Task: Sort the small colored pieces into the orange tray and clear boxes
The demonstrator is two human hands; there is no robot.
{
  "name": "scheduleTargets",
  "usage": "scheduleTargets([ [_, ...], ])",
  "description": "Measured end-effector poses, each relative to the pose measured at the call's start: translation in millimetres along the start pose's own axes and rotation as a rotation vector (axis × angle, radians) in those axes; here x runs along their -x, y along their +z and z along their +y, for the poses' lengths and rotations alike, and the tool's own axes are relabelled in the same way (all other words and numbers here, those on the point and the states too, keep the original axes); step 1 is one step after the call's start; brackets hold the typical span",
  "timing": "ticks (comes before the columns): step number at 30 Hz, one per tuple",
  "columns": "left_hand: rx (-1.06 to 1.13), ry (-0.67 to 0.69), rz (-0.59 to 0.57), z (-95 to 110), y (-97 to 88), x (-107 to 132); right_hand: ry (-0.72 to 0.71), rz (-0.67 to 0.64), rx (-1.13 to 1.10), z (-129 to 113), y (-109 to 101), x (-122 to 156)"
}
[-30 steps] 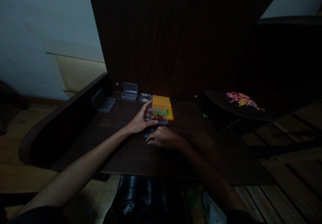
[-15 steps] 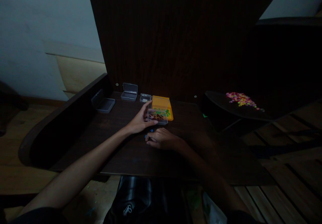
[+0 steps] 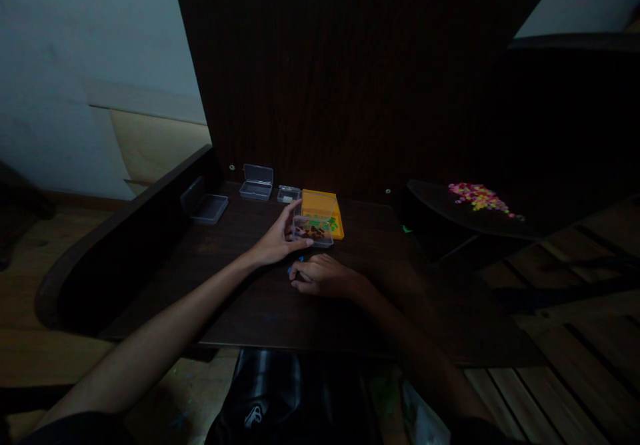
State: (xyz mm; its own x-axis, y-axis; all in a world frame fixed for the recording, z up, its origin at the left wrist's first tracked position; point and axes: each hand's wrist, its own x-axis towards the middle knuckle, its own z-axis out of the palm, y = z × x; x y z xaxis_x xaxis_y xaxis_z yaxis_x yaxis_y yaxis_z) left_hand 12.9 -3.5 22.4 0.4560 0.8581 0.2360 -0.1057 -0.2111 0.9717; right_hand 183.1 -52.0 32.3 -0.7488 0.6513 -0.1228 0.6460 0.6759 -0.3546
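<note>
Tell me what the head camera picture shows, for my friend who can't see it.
In dim light, a person's left hand holds a small clear box of reddish bits on a dark table, and the right hand rests by tiny blue bits. An orange box sits right behind.

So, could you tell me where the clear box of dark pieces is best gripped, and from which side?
Probably its left end, approached from the left, as the left hand grips it now. The clear box sits flat on the table; the orange box crowds its far side and the right hand lies in front.
</note>
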Motion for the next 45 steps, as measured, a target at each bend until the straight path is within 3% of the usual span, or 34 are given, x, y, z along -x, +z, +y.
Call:
scheduleTargets([
  [5,-0.005,-0.003,-0.002,0.7,0.7,-0.3,-0.051,0.044,-0.107,1.3,-8.2,2.6],
  [11,0.037,-0.01,-0.021,-0.5,1.3,-0.1,-0.109,0.162,-0.337,4.3,-35.7,15.4],
  [15,0.056,-0.002,-0.078,-2.1,2.9,1.0,-0.07,0.289,-0.319,15.0,-56.1,19.8],
  [19,0.07,0.009,-0.125,-4.2,6.7,2.3,-0.015,0.299,-0.259,26.7,-66.5,12.0],
  [31,0.12,0.001,-0.182,-4.3,13.3,4.8,0.024,0.158,-0.171,36.2,-56.6,-14.3],
  [45,0.118,-0.012,-0.172,-4.0,12.7,4.8,-0.004,0.258,-0.065,31.9,-56.8,-5.1],
])
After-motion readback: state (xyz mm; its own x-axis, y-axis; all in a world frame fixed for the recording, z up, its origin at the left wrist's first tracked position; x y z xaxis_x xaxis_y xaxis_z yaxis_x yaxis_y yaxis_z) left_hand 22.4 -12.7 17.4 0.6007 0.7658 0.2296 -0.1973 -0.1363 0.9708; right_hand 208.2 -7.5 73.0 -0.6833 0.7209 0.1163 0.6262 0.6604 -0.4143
